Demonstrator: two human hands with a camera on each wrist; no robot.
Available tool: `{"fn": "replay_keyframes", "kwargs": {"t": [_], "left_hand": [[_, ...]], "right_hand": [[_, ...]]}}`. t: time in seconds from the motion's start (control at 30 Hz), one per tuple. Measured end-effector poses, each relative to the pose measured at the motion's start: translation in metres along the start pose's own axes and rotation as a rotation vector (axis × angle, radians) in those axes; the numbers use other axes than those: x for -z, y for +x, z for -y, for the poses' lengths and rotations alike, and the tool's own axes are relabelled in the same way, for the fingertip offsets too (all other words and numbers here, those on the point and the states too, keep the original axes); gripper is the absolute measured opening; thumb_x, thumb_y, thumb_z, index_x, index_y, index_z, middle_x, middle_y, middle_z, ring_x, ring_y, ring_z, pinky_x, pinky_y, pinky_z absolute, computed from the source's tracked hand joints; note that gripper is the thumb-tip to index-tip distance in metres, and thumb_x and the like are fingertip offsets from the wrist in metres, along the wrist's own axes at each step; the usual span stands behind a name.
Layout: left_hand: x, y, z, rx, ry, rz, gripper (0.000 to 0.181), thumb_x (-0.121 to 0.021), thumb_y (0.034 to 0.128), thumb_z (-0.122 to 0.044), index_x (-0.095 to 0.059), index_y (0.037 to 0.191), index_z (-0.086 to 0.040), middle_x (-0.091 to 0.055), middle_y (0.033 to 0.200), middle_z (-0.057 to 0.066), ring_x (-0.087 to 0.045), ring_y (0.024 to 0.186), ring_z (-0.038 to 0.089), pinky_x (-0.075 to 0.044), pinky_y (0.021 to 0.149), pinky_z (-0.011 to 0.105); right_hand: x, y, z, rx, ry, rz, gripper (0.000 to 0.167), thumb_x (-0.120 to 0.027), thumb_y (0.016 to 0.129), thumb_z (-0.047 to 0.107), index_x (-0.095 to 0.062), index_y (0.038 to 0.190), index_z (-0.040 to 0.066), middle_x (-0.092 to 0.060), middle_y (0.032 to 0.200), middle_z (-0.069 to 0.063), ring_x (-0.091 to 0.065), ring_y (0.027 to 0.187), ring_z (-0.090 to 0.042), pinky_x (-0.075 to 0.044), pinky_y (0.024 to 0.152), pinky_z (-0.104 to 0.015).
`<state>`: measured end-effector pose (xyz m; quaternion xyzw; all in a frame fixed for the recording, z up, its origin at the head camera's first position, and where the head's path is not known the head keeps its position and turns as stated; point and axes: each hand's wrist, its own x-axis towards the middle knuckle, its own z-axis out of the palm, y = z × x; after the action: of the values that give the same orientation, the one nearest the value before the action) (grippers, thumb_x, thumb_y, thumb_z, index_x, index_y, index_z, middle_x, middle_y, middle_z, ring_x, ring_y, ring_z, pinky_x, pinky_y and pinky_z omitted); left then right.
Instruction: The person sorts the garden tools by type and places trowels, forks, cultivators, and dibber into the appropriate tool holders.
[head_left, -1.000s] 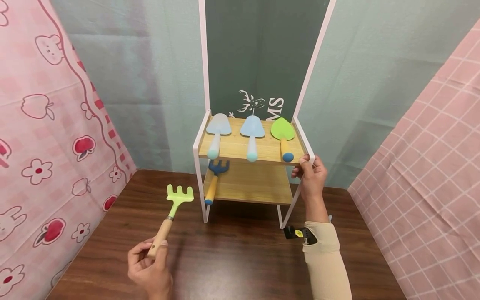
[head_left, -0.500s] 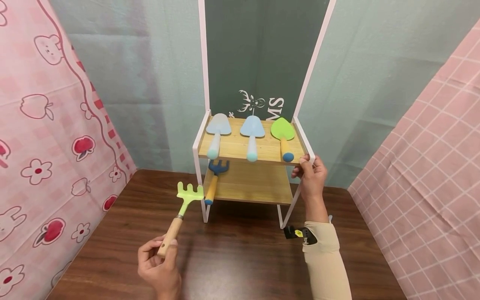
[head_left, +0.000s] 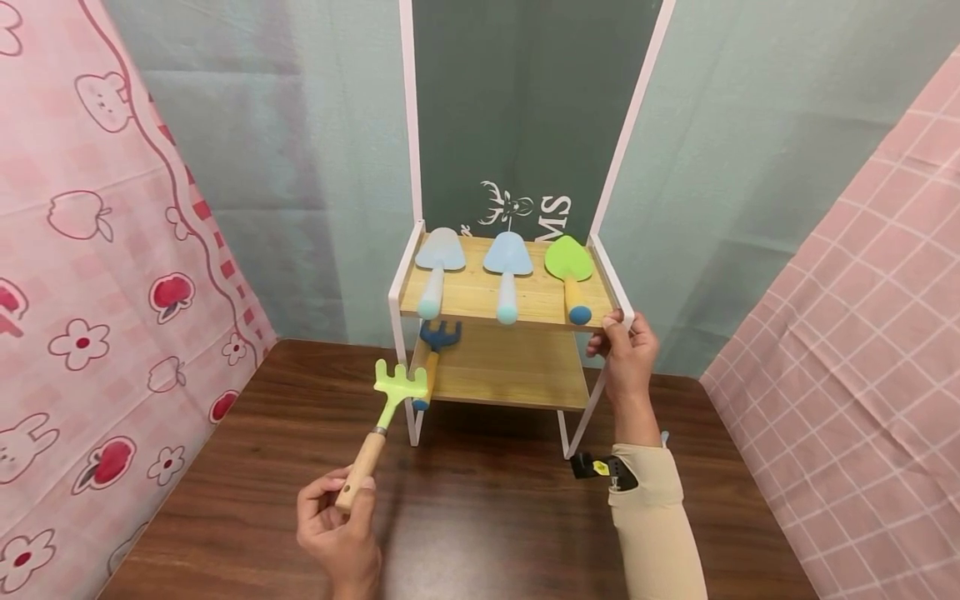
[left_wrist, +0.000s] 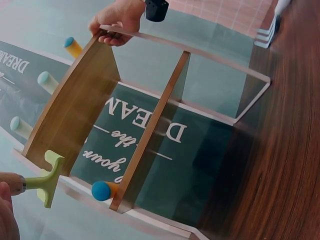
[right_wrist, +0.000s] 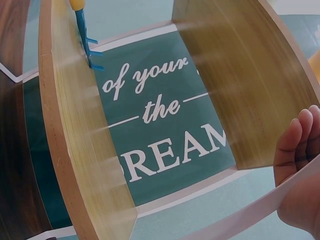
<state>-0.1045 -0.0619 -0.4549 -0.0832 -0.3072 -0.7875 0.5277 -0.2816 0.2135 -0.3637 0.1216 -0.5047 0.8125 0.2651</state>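
My left hand pinches the wooden handle of a green hand rake, its tines pointing up and away, in front of the shelf rack's left post. With my right hand I grip the front right corner of the white-framed shelf rack. On its upper board lie a whitish trowel, a light blue trowel and a green trowel with a yellow handle. The lower board carries a blue hand rake at its left end, partly hidden behind the green one.
The rack stands on a dark wood table. Behind it is a dark green panel with white lettering. A pale fork-like tool lies past the rack's right side. Pink patterned cloths hang at both sides.
My left hand has moved to the right with the green hand rake, which now overlaps the rack's left post and the blue rake's handle. My right hand has stayed on the corner.
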Motion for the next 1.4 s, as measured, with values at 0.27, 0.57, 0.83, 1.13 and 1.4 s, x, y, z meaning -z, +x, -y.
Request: {"fn": "replay_keyframes", "kwargs": {"t": [0.27,0.57,0.83,1.13,1.4], "left_hand": [[-0.004,-0.005,0.001,0.014,-0.011,0.023,0.028,-0.047,0.0609,0.039,-0.044,0.081,0.020,-0.056,0.088,0.023,-0.060,0.077,0.026,-0.054,0.064,0.027],[-0.009,-0.010,0.007,0.028,0.033,0.041,0.028,-0.049,0.0611,0.037,-0.045,0.081,0.018,-0.057,0.089,0.021,-0.058,0.074,0.024,-0.053,0.061,0.023],[-0.013,-0.017,0.020,0.046,0.068,0.074,0.028,-0.051,0.0619,0.036,-0.043,0.081,0.017,-0.057,0.089,0.019,-0.059,0.076,0.023,-0.052,0.062,0.022],[-0.016,-0.028,0.036,0.072,0.083,0.086,0.027,-0.052,0.0623,0.035,-0.040,0.080,0.017,-0.056,0.088,0.018,-0.060,0.079,0.024,-0.053,0.065,0.025],[-0.020,-0.036,0.046,0.096,0.132,0.089,0.027,-0.052,0.0621,0.031,-0.038,0.080,0.018,-0.056,0.087,0.016,-0.060,0.079,0.023,-0.053,0.065,0.025]], "right_hand": [[-0.001,-0.001,0.001,-0.001,0.021,0.003,0.009,-0.052,0.086,-0.006,-0.053,0.080,0.000,-0.054,0.057,-0.007,-0.054,0.045,-0.012,-0.047,0.041,-0.024],[-0.001,-0.001,0.002,0.007,0.012,0.011,0.011,-0.051,0.087,-0.006,-0.053,0.080,0.002,-0.053,0.057,-0.007,-0.055,0.045,-0.011,-0.047,0.041,-0.024],[-0.001,-0.001,0.002,0.003,0.001,0.006,0.010,-0.051,0.087,-0.005,-0.053,0.081,0.002,-0.053,0.057,-0.006,-0.054,0.045,-0.011,-0.047,0.041,-0.024],[0.000,0.000,0.000,0.005,0.002,0.006,0.009,-0.053,0.087,-0.005,-0.053,0.081,0.002,-0.053,0.058,-0.007,-0.055,0.045,-0.011,-0.047,0.041,-0.024],[-0.001,-0.001,0.001,0.005,-0.004,0.000,0.008,-0.052,0.087,-0.005,-0.053,0.081,0.001,-0.053,0.057,-0.006,-0.055,0.045,-0.011,-0.047,0.041,-0.023]]}}
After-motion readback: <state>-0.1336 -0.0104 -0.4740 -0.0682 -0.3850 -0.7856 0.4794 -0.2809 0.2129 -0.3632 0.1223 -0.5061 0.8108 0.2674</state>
